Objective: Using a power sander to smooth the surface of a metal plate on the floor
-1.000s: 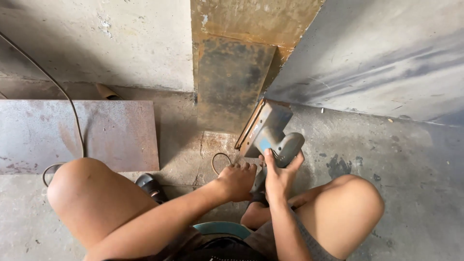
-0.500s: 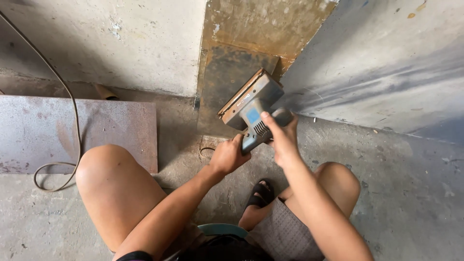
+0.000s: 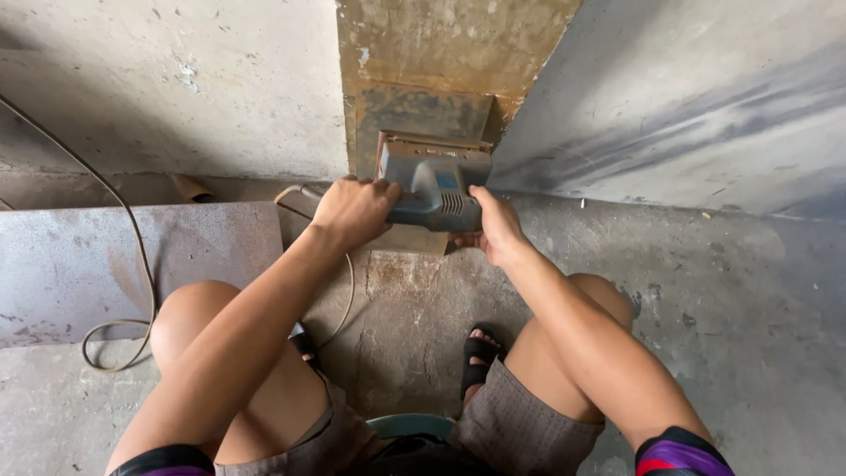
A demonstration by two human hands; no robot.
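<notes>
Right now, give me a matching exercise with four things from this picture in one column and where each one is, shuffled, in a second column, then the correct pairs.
Things:
1. grey power sander
2. left hand
3. cable
4. flat metal sheet

Places:
A. lying on the floor beside the left knee
B. looped across the sheet and floor at the left
C. held against the rusty upright plate
D. gripping the sander's left end

Pairs: 1-C, 2-D, 3-B, 4-A. The right hand holds the sander's other end.
</notes>
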